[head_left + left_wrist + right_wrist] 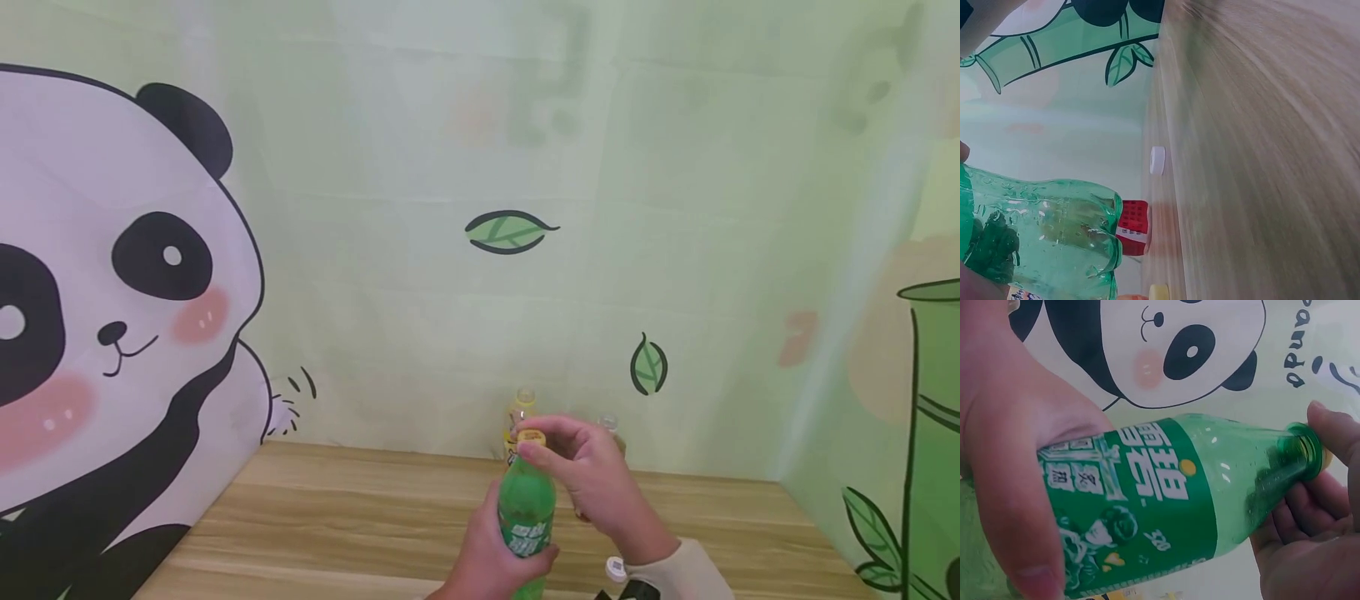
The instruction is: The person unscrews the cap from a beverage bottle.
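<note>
In the head view my left hand (483, 554) grips a green plastic soda bottle (527, 500) round its label and holds it upright over the table. My right hand (596, 479) has thumb and fingers at the yellow cap (532, 437) on the bottle's mouth, pinching it. The right wrist view shows the green label (1154, 512), the left hand (1019, 450) wrapped round it, and the right hand (1310, 544) at the neck. Something dark lies inside the bottle. Its clear green base (1066, 231) fills the lower left of the left wrist view, raised off the table.
A white cap (617, 569) lies on the wooden table (337, 508), right of the bottle. Behind the hands stand an uncapped yellow-labelled bottle (525, 398) and a clear-necked bottle (608, 422). The left wrist view also shows a red-labelled bottle (1134, 228) and a yellow cap (1159, 292).
</note>
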### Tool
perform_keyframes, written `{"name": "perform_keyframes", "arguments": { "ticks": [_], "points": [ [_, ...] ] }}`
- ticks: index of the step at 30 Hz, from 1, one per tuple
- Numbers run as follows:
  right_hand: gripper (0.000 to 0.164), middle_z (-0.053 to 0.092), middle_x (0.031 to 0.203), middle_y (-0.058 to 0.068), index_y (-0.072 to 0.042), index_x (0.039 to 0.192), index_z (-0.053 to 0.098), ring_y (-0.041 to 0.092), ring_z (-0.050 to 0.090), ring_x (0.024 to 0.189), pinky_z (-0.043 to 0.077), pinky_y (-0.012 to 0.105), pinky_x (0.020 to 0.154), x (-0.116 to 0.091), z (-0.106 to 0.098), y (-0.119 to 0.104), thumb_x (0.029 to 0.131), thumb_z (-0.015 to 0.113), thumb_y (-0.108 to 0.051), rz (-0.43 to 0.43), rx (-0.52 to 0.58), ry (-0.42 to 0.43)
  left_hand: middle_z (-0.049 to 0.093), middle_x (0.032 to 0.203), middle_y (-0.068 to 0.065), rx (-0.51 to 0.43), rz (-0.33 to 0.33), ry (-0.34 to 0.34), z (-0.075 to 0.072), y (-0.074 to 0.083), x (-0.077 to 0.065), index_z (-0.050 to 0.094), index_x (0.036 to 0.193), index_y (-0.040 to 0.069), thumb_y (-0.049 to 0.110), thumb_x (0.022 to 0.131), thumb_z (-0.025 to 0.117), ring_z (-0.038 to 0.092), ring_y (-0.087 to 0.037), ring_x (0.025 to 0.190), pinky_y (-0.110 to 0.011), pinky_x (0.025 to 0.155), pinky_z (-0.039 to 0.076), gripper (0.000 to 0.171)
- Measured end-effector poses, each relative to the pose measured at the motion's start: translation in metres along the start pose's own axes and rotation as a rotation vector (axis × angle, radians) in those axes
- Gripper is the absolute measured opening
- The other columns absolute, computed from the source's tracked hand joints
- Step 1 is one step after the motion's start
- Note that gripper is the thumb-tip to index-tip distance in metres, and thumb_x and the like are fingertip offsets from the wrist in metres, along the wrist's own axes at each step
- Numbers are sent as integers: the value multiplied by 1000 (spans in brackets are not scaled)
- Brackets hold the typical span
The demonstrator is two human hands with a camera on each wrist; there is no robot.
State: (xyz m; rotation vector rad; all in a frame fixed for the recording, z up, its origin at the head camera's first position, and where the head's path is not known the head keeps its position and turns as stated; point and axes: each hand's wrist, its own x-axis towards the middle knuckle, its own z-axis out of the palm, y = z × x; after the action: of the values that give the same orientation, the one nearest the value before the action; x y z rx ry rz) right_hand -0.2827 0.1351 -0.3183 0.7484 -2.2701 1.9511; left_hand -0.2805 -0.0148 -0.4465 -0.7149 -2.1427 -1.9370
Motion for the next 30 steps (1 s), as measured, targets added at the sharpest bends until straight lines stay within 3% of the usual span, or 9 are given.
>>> {"name": "perform_keyframes", "arguments": {
  "ticks": [5,7,9,10,12,16,17,23,30],
  "points": [
    [27,72,127,15,-7,121,71,15,68,115,56,25,93,2,-5,3,98,69,-23,-20,-2,-94,68,108,-1,14,9,2,-1,0,-1,44,137,20,17,77,86,67,-10,94,-27,88,55,73],
    [28,70,131,14,-9,123,71,14,67,119,56,21,86,3,-6,3,100,67,-24,-20,-11,-110,68,108,0,18,2,3,-2,0,0,45,136,20,17,78,86,67,-10,94,-27,88,55,72],
    [28,70,133,11,-12,124,71,14,67,116,54,18,65,2,-7,3,100,67,-26,-12,-25,-106,68,108,0,22,-11,4,-2,-1,0,45,136,21,18,78,86,67,-11,94,-27,88,55,71],
    [29,69,134,10,-13,125,71,15,68,115,53,18,64,2,-7,2,99,68,-26,-7,-31,-96,68,108,1,25,-16,5,-2,-1,0,46,135,22,18,78,86,67,-11,94,-27,87,55,70],
    [32,69,134,8,-15,127,70,17,68,112,53,18,61,2,-6,1,97,71,-27,6,-38,-59,68,109,2,28,-30,5,-3,-1,1,46,135,24,20,79,86,67,-12,95,-27,88,55,69],
    [42,70,129,10,-14,128,67,23,69,112,58,26,89,2,-2,-3,89,80,-23,33,-33,54,69,109,5,42,-42,4,-4,-2,1,46,135,27,23,79,87,68,-12,96,-27,89,55,70],
    [44,70,127,10,-12,126,66,23,70,110,58,26,89,2,-1,-4,87,82,-22,38,-31,83,69,110,6,42,-41,3,-4,-2,1,46,135,27,24,79,87,68,-12,96,-27,90,55,70],
    [46,73,110,10,-11,111,70,22,66,90,56,25,75,0,7,-11,74,93,-23,83,-67,229,69,109,4,43,-14,9,-4,-3,1,46,133,25,22,80,86,67,-11,95,-27,89,55,67],
    [48,70,91,5,-10,95,68,19,60,83,53,25,71,-2,17,-14,64,99,-31,69,-183,338,69,107,1,56,20,33,-4,-3,2,47,133,21,22,79,87,67,-9,94,-26,89,55,67]
  ]
}}
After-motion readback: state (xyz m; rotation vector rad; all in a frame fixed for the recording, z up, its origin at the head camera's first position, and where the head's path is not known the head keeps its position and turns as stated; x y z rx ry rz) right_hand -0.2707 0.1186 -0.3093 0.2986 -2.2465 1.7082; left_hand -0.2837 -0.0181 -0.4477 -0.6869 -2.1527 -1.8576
